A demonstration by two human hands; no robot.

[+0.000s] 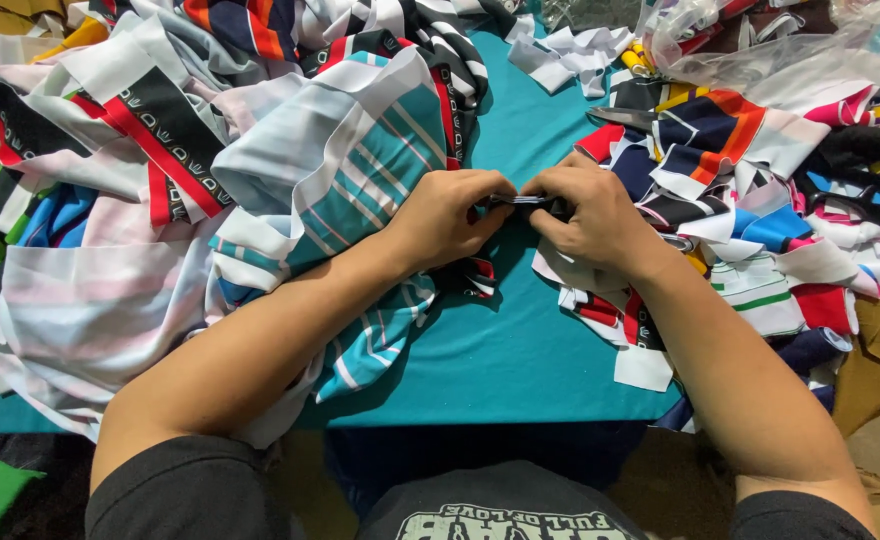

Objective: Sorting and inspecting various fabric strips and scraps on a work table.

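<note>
Hands (457, 215) (592, 215) are pinching, fingers closed, a dark strip (522, 201) between them; its long axis is running left to right above the teal table (520, 350).

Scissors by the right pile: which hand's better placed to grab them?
Right, probably. The scissors lie on the right-hand fabric pile, just beyond the right hand. The left hand sits further across and would have to cross over. Both hands pinch a small dark fabric piece, so one must let go first.
</note>
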